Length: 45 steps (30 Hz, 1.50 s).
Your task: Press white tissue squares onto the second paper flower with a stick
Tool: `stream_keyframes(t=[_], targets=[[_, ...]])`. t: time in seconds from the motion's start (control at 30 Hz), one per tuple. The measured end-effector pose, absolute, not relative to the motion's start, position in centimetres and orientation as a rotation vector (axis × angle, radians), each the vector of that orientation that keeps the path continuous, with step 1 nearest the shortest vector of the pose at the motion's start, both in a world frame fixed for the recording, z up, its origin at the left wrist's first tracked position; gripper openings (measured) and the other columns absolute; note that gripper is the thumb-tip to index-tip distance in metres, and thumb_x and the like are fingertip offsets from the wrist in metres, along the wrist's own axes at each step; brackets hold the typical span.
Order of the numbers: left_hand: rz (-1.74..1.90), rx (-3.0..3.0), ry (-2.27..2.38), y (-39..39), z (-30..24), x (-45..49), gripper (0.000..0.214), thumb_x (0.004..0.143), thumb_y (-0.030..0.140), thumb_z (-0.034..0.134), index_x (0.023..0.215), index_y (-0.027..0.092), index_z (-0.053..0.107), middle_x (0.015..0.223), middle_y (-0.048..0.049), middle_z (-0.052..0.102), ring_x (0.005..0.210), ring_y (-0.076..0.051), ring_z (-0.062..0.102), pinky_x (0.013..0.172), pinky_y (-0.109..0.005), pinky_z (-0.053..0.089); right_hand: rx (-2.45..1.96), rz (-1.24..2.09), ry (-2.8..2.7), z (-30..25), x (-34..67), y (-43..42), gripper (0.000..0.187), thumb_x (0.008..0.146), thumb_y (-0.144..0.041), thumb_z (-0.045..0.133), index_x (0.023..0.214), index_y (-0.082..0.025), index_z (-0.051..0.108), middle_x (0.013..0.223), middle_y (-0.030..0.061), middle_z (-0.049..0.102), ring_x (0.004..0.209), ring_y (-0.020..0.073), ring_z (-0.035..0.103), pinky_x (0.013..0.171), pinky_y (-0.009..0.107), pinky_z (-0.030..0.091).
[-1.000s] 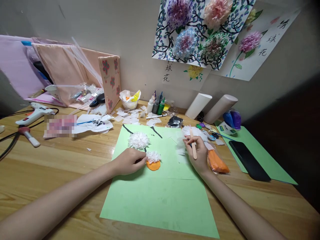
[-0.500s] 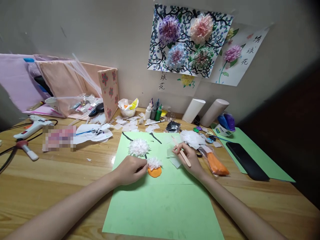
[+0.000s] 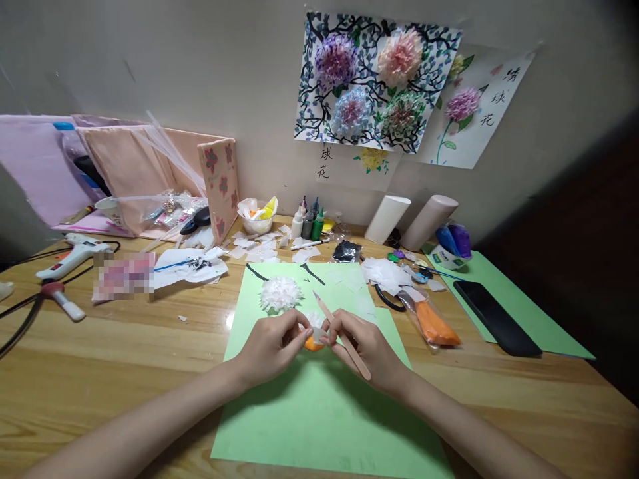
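Over a green sheet of paper (image 3: 319, 419), my left hand (image 3: 273, 344) and my right hand (image 3: 372, 349) meet with closed fingertips. Between them they pinch a small square of white tissue paper (image 3: 318, 334). A slim wooden stick (image 3: 355, 358), with a pointed far end, rests slanted in my right hand. Just behind the fingers lies a flat orange clay disc (image 3: 313, 345), partly hidden, with white paper petals (image 3: 313, 319) on its far part. A full white paper flower (image 3: 280, 293) sits on the sheet to the upper left, touching a black painted branch.
White tissue squares (image 3: 384, 274) and a bag of orange clay (image 3: 433, 322) lie right of the sheet, near a black phone (image 3: 494, 318). Paint bottles (image 3: 307, 223) stand at the back. A glue gun (image 3: 72, 256) with cables is at left.
My right hand has moved left from the loose tissue squares to my left hand, bringing the stick along. A white tissue square now shows between both hands' fingertips.
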<state>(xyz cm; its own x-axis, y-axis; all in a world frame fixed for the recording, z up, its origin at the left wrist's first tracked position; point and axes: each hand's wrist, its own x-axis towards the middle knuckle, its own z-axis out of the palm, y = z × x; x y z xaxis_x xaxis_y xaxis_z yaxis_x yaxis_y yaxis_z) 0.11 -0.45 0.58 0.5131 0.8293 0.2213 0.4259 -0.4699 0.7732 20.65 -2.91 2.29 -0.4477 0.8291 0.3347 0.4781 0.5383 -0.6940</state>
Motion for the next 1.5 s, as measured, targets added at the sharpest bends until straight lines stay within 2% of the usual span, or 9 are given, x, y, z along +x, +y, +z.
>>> stream_keyframes(t=[0.17, 0.33, 0.53, 0.77, 0.93, 1.07, 1.23, 1.33, 1.5], targets=[[0.86, 2.027, 0.974, -0.2, -0.1, -0.2, 0.016, 0.088, 0.031, 0.046, 0.083, 0.017, 0.051, 0.055, 0.0067, 0.039, 0.048, -0.007, 0.035, 0.049, -0.02, 0.029, -1.039, 0.61, -2.153, 0.5, 21.7, -2.1, 0.015, 0.081, -0.025, 0.059, 0.083, -0.022, 0.044, 0.085, 0.0043, 0.059, 0.081, 0.018, 0.06, 0.065, 0.026, 0.046], [0.889, 1.932, 0.992, 0.2, -0.2, -0.3, 0.016, 0.088, 0.032, 0.046, 0.079, 0.018, 0.045, 0.054, 0.0073, 0.034, 0.048, -0.008, 0.03, 0.048, -0.021, 0.026, -1.109, 0.651, -2.097, -1.1, 22.7, -1.3, 0.014, 0.081, -0.02, 0.055, 0.075, -0.022, 0.044, 0.074, 0.0011, 0.057, 0.066, 0.0151, 0.057, 0.06, 0.026, 0.044], [0.88, 1.825, 0.983, 0.6, 0.0, -0.4, 0.02, 0.088, 0.034, 0.043, 0.075, 0.018, 0.042, 0.057, 0.0063, 0.034, 0.051, -0.008, 0.03, 0.048, -0.021, 0.025, -1.191, 0.853, -1.867, -1.1, 23.1, -0.7, 0.017, 0.083, -0.022, 0.056, 0.072, -0.021, 0.042, 0.077, 0.0011, 0.061, 0.067, 0.0142, 0.058, 0.064, 0.026, 0.045], [0.793, 1.908, 0.816, 0.2, 0.1, -0.5, 0.017, 0.089, 0.032, 0.045, 0.08, 0.017, 0.048, 0.056, 0.0064, 0.035, 0.049, -0.008, 0.03, 0.048, -0.021, 0.024, -1.014, 0.979, -1.863, 0.2, 22.5, -1.1, 0.026, 0.074, -0.024, 0.069, 0.08, -0.022, 0.044, 0.107, 0.0058, 0.061, 0.105, 0.0198, 0.056, 0.091, 0.037, 0.042], [0.783, 1.968, 0.78, 0.0, -0.1, -0.5, 0.015, 0.088, 0.03, 0.046, 0.081, 0.017, 0.049, 0.055, 0.0068, 0.034, 0.048, -0.007, 0.028, 0.047, -0.02, 0.023, -0.962, 0.93, -1.923, -0.2, 22.1, -1.3, 0.013, 0.081, -0.016, 0.058, 0.074, -0.021, 0.048, 0.085, 0.0023, 0.06, 0.087, 0.0163, 0.058, 0.077, 0.029, 0.046], [0.824, 1.898, 0.855, 0.2, 0.1, -0.5, 0.017, 0.088, 0.029, 0.043, 0.076, 0.018, 0.042, 0.058, 0.006, 0.034, 0.051, -0.007, 0.029, 0.048, -0.02, 0.024, -1.104, 0.894, -1.752, -0.9, 23.6, -0.1, 0.013, 0.083, -0.022, 0.056, 0.073, -0.02, 0.047, 0.084, 0.003, 0.06, 0.08, 0.0167, 0.06, 0.074, 0.03, 0.047], [0.586, 1.916, 0.821, 0.6, 0.7, -0.6, 0.012, 0.079, 0.022, 0.05, 0.071, 0.017, 0.044, 0.059, 0.0051, 0.038, 0.053, -0.007, 0.032, 0.049, -0.019, 0.025, -1.382, 0.579, -1.502, -1.1, 25.1, 1.5, 0.015, 0.082, -0.031, 0.057, 0.082, -0.021, 0.046, 0.102, 0.0067, 0.062, 0.102, 0.0236, 0.056, 0.089, 0.04, 0.041], [0.377, 1.963, 0.746, 1.2, 1.6, -1.0, 0.008, 0.076, 0.018, 0.05, 0.069, 0.017, 0.046, 0.056, 0.0057, 0.038, 0.052, -0.007, 0.034, 0.049, -0.018, 0.027, -1.34, 0.494, -1.514, -1.0, 24.7, 1.0, 0.012, 0.088, -0.033, 0.048, 0.094, -0.022, 0.049, 0.11, 0.0064, 0.059, 0.108, 0.0225, 0.052, 0.094, 0.04, 0.037], [0.341, 2.224, 0.742, 2.5, 2.5, -1.8, 0.008, 0.066, 0.01, 0.051, 0.069, 0.017, 0.05, 0.062, 0.005, 0.049, 0.059, -0.007, 0.042, 0.057, -0.018, 0.033, -1.129, 0.495, -1.645, -1.2, 23.1, -1.6, 0.022, 0.093, -0.026, 0.032, 0.102, -0.022, 0.052, 0.088, 0.0037, 0.053, 0.085, 0.018, 0.053, 0.077, 0.032, 0.042]])
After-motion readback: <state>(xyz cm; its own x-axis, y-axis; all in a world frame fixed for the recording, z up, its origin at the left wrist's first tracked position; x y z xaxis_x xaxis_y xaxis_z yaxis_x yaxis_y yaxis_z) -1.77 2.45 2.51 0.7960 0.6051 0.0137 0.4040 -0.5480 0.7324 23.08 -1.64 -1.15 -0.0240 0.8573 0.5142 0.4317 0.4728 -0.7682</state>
